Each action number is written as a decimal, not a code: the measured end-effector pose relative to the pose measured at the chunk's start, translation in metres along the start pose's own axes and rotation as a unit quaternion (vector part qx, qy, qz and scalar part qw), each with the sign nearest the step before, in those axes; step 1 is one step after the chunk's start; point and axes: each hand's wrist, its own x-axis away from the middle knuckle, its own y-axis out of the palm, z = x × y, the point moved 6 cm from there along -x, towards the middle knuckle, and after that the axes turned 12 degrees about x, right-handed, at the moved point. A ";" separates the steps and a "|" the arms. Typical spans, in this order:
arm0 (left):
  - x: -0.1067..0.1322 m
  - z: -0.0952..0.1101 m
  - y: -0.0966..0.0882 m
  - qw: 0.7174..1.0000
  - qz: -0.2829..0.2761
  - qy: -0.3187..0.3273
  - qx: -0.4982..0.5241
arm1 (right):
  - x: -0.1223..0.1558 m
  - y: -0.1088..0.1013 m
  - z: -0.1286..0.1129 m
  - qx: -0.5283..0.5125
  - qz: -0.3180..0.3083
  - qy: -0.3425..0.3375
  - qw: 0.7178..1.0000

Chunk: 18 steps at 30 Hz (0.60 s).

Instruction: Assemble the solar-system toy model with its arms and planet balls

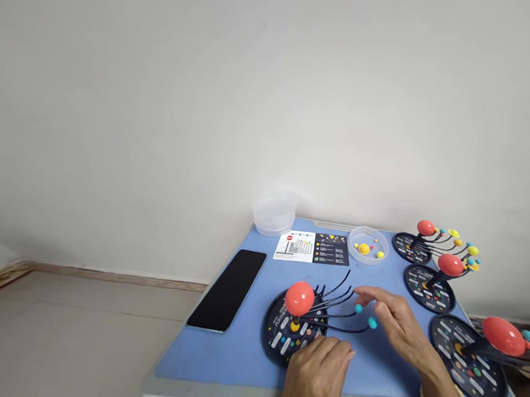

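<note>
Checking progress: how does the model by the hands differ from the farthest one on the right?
The near model shows just two teal beads on its wires; the far model carries yellow, orange and teal beads. The left hand is at the near model's base and the right hand by its wires; no hand is near the far model. Both have a round black printed base and a red ball.

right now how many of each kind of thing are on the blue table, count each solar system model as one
solar system models: 4
clear plastic containers: 2
black smartphone: 1
printed instruction sheet: 1
total: 8
</note>
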 end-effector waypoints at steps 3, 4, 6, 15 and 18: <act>0.000 0.000 0.000 1.000 0.001 0.001 0.000 | -0.001 0.000 0.000 0.001 0.001 0.000 1.000; 0.001 0.000 0.000 1.000 0.004 0.002 0.000 | -0.001 0.000 0.000 0.001 0.001 0.000 1.000; 0.001 0.000 0.000 1.000 0.003 0.003 0.001 | -0.001 0.001 0.000 0.003 -0.001 0.001 1.000; 0.000 0.000 -0.001 1.000 0.007 0.005 -0.006 | 0.000 0.000 -0.001 0.010 0.004 0.001 1.000; 0.000 0.000 -0.001 1.000 0.008 0.003 -0.007 | -0.001 0.000 -0.002 0.012 0.002 0.005 1.000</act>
